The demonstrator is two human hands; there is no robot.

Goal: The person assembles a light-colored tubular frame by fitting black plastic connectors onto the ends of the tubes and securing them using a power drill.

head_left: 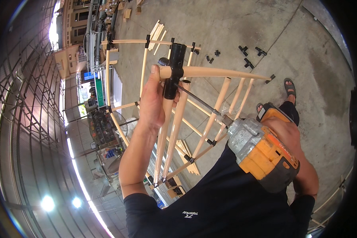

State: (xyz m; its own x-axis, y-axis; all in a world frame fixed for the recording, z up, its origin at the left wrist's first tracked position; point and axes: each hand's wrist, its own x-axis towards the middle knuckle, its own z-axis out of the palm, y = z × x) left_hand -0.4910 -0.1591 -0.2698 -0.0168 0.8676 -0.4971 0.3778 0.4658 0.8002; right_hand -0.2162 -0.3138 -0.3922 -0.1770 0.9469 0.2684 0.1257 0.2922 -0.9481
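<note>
- The left hand (151, 101) is closed around the black joint (177, 59), thumb by the end of the tan rail (222, 72).
- The joint sits around the rail, atop a post (162, 137) of the frame.
- The right hand (283, 127) grips the drill (261, 152), fingers mostly hidden.
- The drill's long bit (200, 100) reaches the joint; its exact contact is unclear.
- Loose fittings (248, 62) lie on the floor (305, 73).

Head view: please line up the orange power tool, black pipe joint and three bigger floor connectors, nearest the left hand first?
1. Black pipe joint, touching the left hand.
2. Orange power tool, to the right.
3. Three bigger floor connectors, far off, upper right.
</note>
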